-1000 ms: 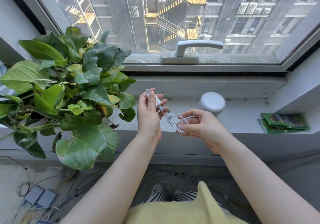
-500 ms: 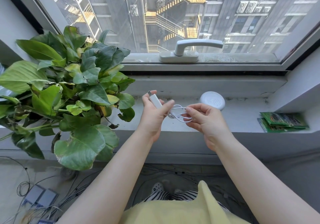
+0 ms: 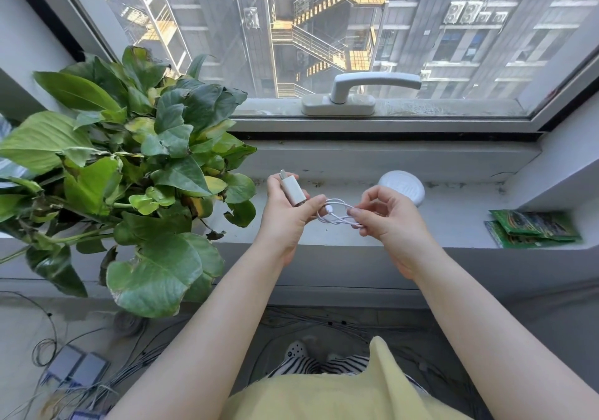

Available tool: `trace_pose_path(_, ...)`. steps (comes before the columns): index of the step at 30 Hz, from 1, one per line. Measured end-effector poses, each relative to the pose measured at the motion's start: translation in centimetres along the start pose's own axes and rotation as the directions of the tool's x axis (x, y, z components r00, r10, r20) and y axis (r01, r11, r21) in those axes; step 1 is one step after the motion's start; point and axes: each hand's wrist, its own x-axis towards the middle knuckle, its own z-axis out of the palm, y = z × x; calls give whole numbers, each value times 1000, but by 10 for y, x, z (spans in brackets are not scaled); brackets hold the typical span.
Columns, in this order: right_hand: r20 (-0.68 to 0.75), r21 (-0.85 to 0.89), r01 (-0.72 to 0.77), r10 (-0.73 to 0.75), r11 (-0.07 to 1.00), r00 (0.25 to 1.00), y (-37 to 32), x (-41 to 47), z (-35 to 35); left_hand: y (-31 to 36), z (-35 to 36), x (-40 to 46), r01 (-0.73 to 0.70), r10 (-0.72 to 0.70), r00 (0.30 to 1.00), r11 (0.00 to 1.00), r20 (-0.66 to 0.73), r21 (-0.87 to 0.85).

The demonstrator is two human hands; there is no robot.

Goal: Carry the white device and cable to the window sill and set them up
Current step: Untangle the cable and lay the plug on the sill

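Observation:
My left hand (image 3: 285, 215) grips a small white plug block (image 3: 292, 189) with a metal tip pointing up and away, just above the window sill (image 3: 453, 218). A thin white cable (image 3: 337, 215) runs from the plug in a few bundled loops held by a small clip. My right hand (image 3: 385, 218) pinches the right end of those loops between thumb and fingers. A round white device (image 3: 403, 187) sits flat on the sill just behind my right hand, touched by neither hand.
A large leafy potted plant (image 3: 136, 173) fills the sill's left side, close to my left hand. Green packets (image 3: 534, 230) lie at the sill's right end. The window handle (image 3: 366, 90) sits on the frame behind. Cables and power blocks (image 3: 74, 367) lie on the floor below.
My left hand has turned the plug more upright and drawn it back slightly. My right hand has shifted its pinch along the cable loops, which now stretch flatter between the hands.

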Motion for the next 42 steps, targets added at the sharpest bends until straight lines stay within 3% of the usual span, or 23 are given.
trace_pose_path(5,-8,-261,114,-120,959,993,-2,-2,11,2,1,1,12,-13,998,1000,-58,-13)
trace_pose_path(9,44,-469,291,-307,834,951,2,-3,19,3,1,0,-46,52,996,996,-74,80)
trace_pose_path(12,-69,-266,339,-369,902,927,-1,-2,17,2,-2,2,-77,83,994,994,-67,76)
trace_pose_path(16,-196,160,187,-155,969,968,-11,1,12,0,-8,4,-83,83,996,997,-23,-1)
trace_pose_path(18,-178,241,114,-72,964,981,-11,5,11,1,-9,4,-64,70,997,992,45,-111)
trace_pose_path(21,-141,176,27,-2,984,990,-10,10,12,4,-11,1,-20,69,978,971,199,-239)
trace_pose_path(24,-88,168,-31,47,985,995,-9,10,14,5,-11,-1,-44,94,962,980,256,-195)
trace_pose_path(26,-18,180,-65,70,981,997,-11,8,15,6,-9,-1,-74,108,962,987,249,-141)
trace_pose_path(30,92,-14,-28,29,1000,995,-18,4,11,8,-8,1,-67,89,973,992,213,-106)
trace_pose_path(34,47,-73,35,-32,997,998,-19,5,8,13,-12,1,-15,42,966,994,254,-107)
trace_pose_path(38,75,0,19,-19,1000,997,-18,5,10,14,-12,2,-4,23,959,998,281,-66)
trace_pose_path(42,163,112,-63,44,992,986,-19,3,11,9,-9,3,-54,55,990,998,129,-6)
